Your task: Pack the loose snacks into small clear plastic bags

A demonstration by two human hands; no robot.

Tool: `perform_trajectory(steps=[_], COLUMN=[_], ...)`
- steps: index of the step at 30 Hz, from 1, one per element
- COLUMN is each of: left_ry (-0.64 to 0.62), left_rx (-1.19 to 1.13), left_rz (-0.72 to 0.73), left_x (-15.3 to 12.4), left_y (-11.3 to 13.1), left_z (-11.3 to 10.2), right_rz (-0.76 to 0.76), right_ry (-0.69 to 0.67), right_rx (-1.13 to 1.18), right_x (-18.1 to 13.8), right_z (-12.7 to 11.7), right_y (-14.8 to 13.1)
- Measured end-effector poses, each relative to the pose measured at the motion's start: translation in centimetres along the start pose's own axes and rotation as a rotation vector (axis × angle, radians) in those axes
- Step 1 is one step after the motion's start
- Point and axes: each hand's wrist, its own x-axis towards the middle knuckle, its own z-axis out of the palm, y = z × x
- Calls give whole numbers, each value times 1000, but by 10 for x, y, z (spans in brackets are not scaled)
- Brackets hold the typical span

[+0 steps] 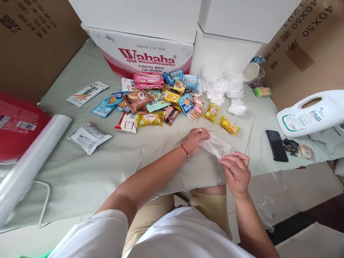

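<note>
A small clear plastic bag [215,145] is stretched between both hands over the front edge of the green-covered table [80,168]. My left hand [197,139], with a red cord at the wrist, is closed on one end of the bag. My right hand [235,169] pinches the other end with its fingertips. Just behind the hands lies a pile of wrapped snacks [158,100], with a yellow packet [228,125] the nearest one.
A Wahaha water carton [145,55] and white boxes stand behind the snacks. Crumpled clear bags [223,87] lie at the back right. A black phone [276,145], keys and a white jug [311,114] are on the right. A plastic film roll [29,161] lies left.
</note>
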Motion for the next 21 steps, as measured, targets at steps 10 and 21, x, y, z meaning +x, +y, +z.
perform_trajectory(steps=[10, 21], left_ry=[81, -46], left_rx=[-23, 50], left_rz=[-100, -53], left_x=[-44, -53], left_y=[18, 30], left_z=[-27, -46], right_rz=[-121, -189], right_ry=[9, -98], right_rx=[43, 22], right_x=[-15, -39], right_z=[2, 0], right_y=[-33, -43])
